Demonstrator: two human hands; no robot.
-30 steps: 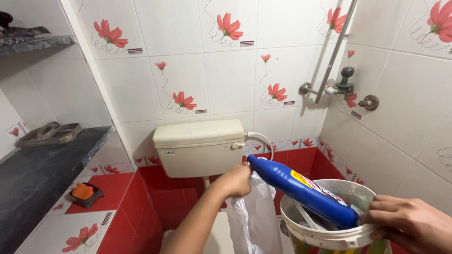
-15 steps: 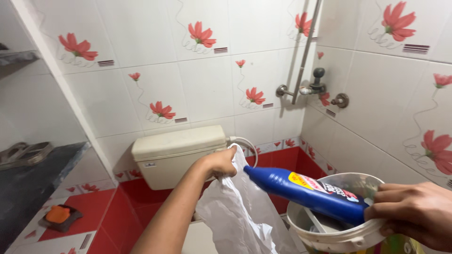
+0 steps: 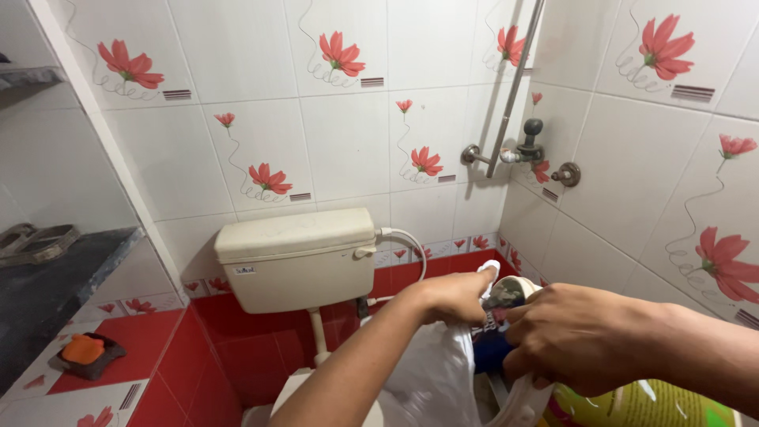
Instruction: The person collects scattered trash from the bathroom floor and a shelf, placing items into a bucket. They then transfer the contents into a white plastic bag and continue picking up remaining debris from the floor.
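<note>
Holding two things over the toilet at once, I see the main risk as a slip: my left hand point(image 3: 451, 296) is pinched shut on the top edge of a white plastic bag point(image 3: 431, 375), and the thin film could slide out of that pinch or snag and tear. My right hand point(image 3: 581, 336) is curled tight around the dark blue bottle point(image 3: 492, 349), just beside the bag's mouth and touching the rim of the white bucket point(image 3: 522, 399); I cannot tell whether the cap is on, so cleaner could spill onto the red floor tiles point(image 3: 229, 348). What the bucket holds is hidden by my hands, and the bag's contents do not show. The cistern point(image 3: 296, 257) sits behind, against the wall.
</note>
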